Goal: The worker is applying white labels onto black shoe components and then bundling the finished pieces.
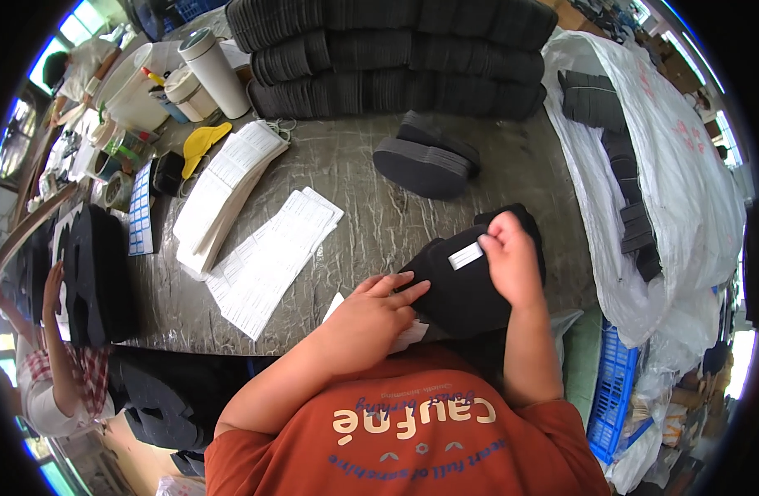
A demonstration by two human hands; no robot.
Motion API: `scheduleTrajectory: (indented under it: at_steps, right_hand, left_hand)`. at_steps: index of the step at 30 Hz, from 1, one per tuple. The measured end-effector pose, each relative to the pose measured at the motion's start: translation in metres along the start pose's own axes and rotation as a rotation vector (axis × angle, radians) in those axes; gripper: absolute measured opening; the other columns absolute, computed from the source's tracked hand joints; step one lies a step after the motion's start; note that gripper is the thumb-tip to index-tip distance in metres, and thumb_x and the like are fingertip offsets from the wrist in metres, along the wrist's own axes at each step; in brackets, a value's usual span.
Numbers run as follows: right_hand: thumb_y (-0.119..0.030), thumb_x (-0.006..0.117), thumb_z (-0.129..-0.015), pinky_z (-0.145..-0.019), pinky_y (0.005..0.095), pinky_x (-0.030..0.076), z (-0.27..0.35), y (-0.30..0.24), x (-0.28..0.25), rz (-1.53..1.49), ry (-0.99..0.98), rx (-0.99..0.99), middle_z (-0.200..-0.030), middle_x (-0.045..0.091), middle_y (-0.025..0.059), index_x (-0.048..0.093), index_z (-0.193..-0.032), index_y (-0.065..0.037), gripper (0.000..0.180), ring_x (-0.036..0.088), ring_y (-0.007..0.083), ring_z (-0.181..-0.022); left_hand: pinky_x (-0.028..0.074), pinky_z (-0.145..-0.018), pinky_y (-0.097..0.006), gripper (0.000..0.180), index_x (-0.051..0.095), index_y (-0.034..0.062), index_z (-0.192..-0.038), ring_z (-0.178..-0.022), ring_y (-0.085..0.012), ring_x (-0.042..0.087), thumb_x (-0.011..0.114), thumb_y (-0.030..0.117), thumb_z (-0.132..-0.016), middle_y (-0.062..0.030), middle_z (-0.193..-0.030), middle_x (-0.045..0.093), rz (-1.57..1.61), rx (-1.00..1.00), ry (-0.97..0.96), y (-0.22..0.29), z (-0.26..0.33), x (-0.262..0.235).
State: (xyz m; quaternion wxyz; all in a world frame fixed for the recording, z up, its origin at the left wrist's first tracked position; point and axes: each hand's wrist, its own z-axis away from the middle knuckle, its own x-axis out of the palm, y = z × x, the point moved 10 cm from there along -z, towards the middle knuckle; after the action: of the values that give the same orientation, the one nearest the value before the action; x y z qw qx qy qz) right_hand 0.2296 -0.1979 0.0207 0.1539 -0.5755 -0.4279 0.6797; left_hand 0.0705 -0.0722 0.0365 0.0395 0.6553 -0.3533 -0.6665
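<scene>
Here's the black padded piece (470, 293), right of centre and low in the frame, lying close to the wearer's body, probably for easy reach, with a small white label (466, 255) face up on it. The left hand (375, 318) comes in from lower centre, palm down, fingers open and extended, tips on the piece's left edge, seemingly to steady it. The right hand (513, 256) rises beside the label, wrist upright, fingers curled toward the thumb; whether they pinch anything, I cannot tell. Farther out, printed white sheets (272, 256) fan across centre left, apparently within the left hand's reach, while bundled black pieces (396, 62) stand in tight rows along the top, likely to save table space.
</scene>
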Motion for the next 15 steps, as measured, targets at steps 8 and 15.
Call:
scheduleTrajectory:
  at_steps: [8,15]
  right_hand:
    - [-0.018,0.083,-0.067,-0.094,0.0499,0.038,0.018,0.01,-0.012,0.592,0.126,-0.147,-0.122,0.053,0.0081,0.056,-0.118,-0.012,0.058,0.047,0.0314,-0.119]
    - [-0.014,0.074,-0.077,-0.093,0.0455,0.039,0.041,-0.043,-0.025,0.241,0.295,-0.393,-0.108,0.058,0.0095,0.061,-0.106,-0.008,0.032,0.052,0.0305,-0.11]
  left_hand:
    - [0.041,-0.1,-0.046,0.008,0.064,0.0012,-0.088,-0.119,-0.0311,0.055,0.064,0.009,-0.084,-0.0124,-0.122,0.064,0.168,-0.091,0.125,-0.015,-0.001,-0.017]
    - [0.046,-0.071,-0.041,0.008,0.061,-0.0021,-0.082,-0.076,-0.0325,0.06,0.063,0.005,-0.086,-0.0148,-0.078,0.061,0.35,-0.211,0.35,-0.024,0.005,-0.041]
